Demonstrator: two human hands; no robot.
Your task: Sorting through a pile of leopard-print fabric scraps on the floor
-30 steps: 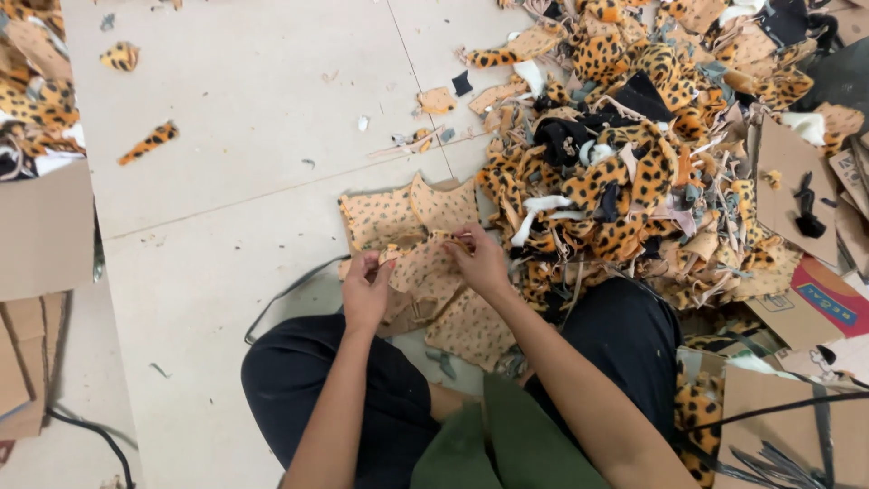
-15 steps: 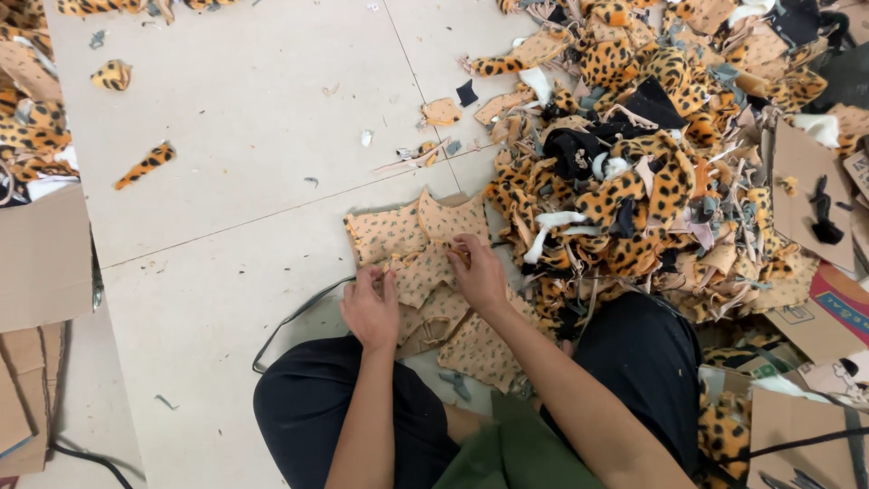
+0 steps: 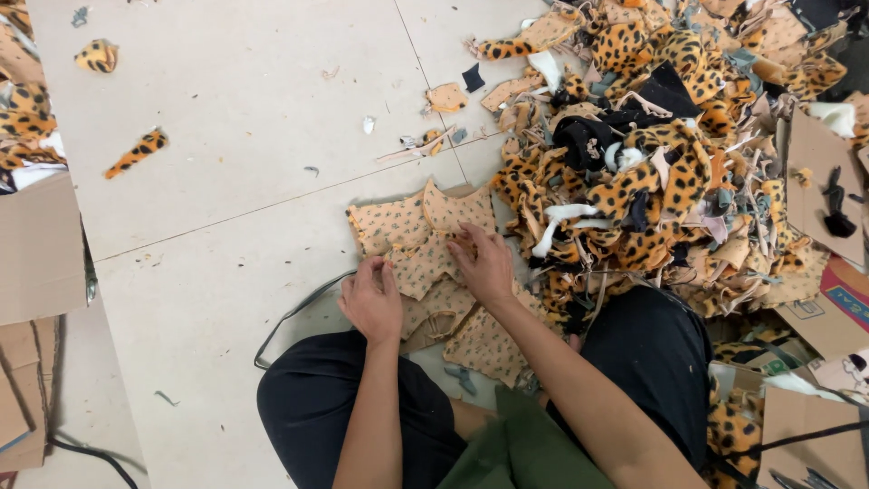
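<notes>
Person sits cross-legged on tiled floor [image 3: 226, 109]. Both hands on stack of tan fabric pieces [image 3: 416, 244] lying on floor betw. knees & in front. Left hand [image 3: 371, 299] curled, fingers pinching near edge of top piece. Right hand [image 3: 484, 263] flat on stack, fingers pressed together, tips bent down. Big heap of leopard-print scraps [image 3: 652, 172] just right of stack, touching it. Cardboard box [image 3: 41, 249] at far left.

A plain brown cardboard box [image 3: 38, 249] stands at the left edge of the floor, with flattened brown cardboard sheets [image 3: 20, 389] below it. At the right edge lies a brown cardboard panel [image 3: 819, 177], and below it a flattened carton printed in red and blue [image 3: 837, 303]. More brown cardboard pieces [image 3: 801, 435] lie at the lower right corner.
</notes>
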